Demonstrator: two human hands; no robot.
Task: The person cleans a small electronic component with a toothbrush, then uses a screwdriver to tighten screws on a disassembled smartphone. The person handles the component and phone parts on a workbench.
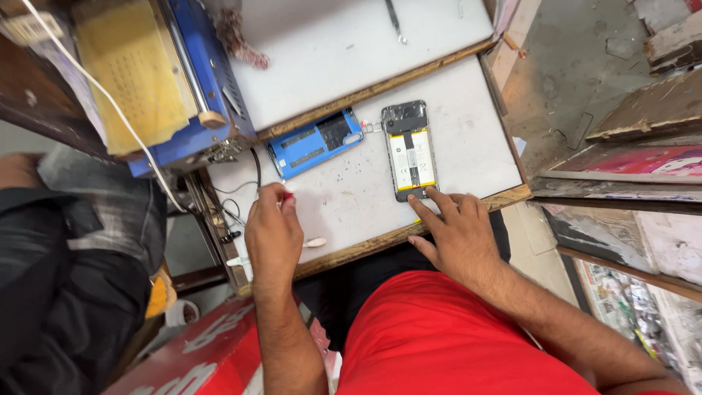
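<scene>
Head view, looking down at a white desk [468, 124] with a wooden edge. Opened phone [409, 150] lies back-up, battery exposed; right hand [457, 234] presses fingertips on its lower end. Left hand [272, 230] pinches a small red-tipped tool [287, 195] over the desk. Blue back cover [314, 143] lies just left of the phone. Blue machine [197, 88] at the desk's far left.

white matt counter [468, 139]: scuffed, speckled, worn wood edging | opened phone [409, 150]: glossy yellow-and-white battery, dark plastic frame | blue back cover [314, 143]: smooth plastic | red shirt [453, 344]: matt cloth
</scene>
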